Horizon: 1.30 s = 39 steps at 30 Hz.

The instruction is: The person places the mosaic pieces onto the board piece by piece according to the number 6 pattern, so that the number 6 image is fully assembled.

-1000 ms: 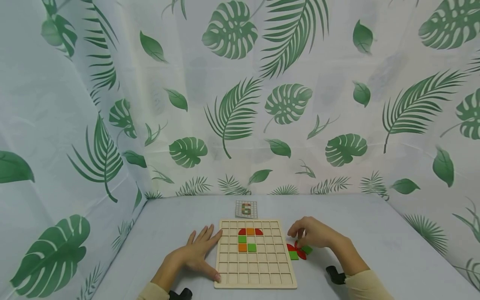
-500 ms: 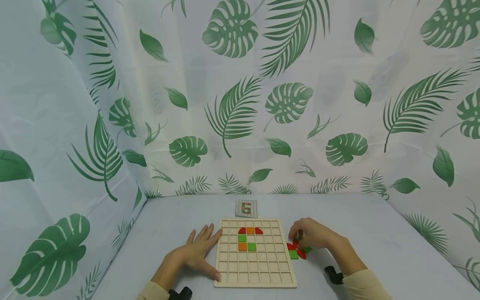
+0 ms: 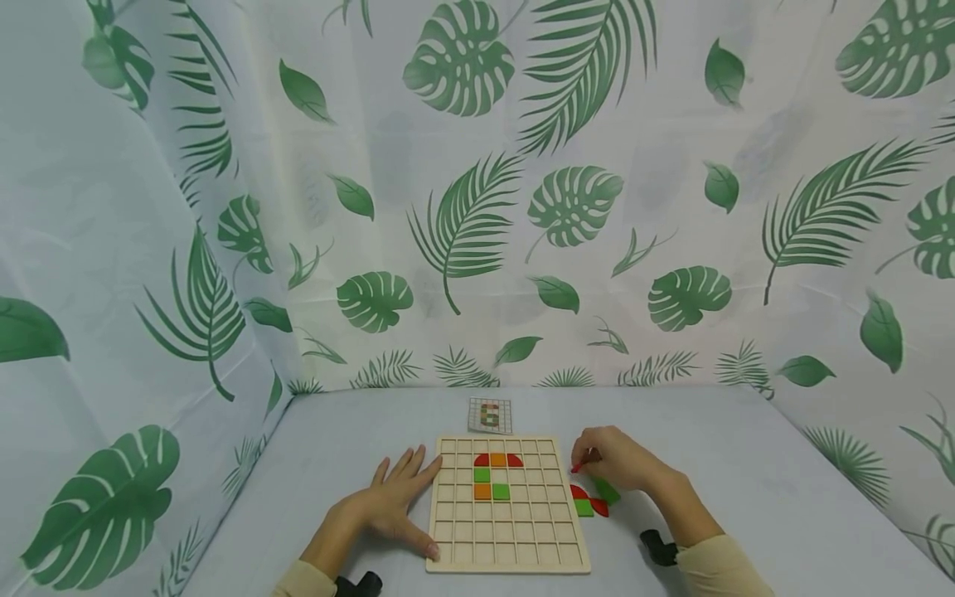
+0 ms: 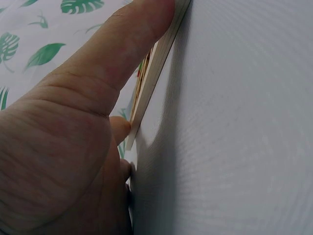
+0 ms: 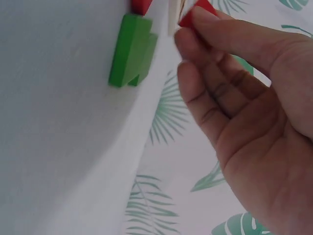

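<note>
A wooden grid board (image 3: 515, 531) lies flat on the table, with red, orange and green tiles set in several of its upper cells. My left hand (image 3: 393, 503) rests spread at the board's left side, thumb and a fingertip touching its edge. Just right of the board, my right hand (image 3: 618, 458) pinches a red tile (image 5: 188, 18) between thumb and fingers, lifted off the table. Below that hand lie loose tiles: a green tile (image 3: 584, 507), a red tile (image 3: 600, 507) and green tiles (image 5: 129, 51), partly overlapping in the right wrist view.
A small card (image 3: 490, 416) with a printed coloured figure on a grid lies behind the board. A leaf-patterned curtain (image 3: 477, 249) stands behind and beside the white table (image 3: 358, 431). Black wrist devices (image 3: 660, 549) sit by both sleeves.
The right hand has picked a red tile from the loose pile and raised it slightly, toward the board's right edge. My left hand and the board have stayed in place.
</note>
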### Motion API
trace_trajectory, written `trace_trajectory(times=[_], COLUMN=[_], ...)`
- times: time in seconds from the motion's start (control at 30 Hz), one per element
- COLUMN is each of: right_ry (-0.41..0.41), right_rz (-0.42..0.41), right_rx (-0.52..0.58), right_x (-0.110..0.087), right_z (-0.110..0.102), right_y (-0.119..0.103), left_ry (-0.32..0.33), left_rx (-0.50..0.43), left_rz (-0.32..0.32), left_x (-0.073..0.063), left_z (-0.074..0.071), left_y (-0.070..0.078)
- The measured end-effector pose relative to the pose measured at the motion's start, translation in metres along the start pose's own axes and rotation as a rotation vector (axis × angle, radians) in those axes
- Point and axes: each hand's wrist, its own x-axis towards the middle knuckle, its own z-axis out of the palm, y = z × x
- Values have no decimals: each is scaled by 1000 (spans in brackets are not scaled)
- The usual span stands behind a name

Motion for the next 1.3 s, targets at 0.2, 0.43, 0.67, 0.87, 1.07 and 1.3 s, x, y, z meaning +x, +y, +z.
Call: trace_trajectory(times=[0.2,0.43,0.67,0.87,1.07,1.3], right_ry=[21,37,17,36,27,13], right_rz=[-28,-99,-81,-135,-124,-136], right_rx=[41,-14,23,-11,14,30], right_x=[10,20,31,38,44,48], right_z=[3,11,15,17,18,27], right_y=[-5,-18,-29,-37,-49,-58], left_ry=[-3,-6,-1,2,3,-2], left_rx=[4,6,9,23,22,6], left_rz=[4,3,-3,-2,-5,-9], left_x=[-1,0,1,1,2,1], left_z=[0,1,2,2,1,0], left_y=[1,-2,-2,-1,-1,1])
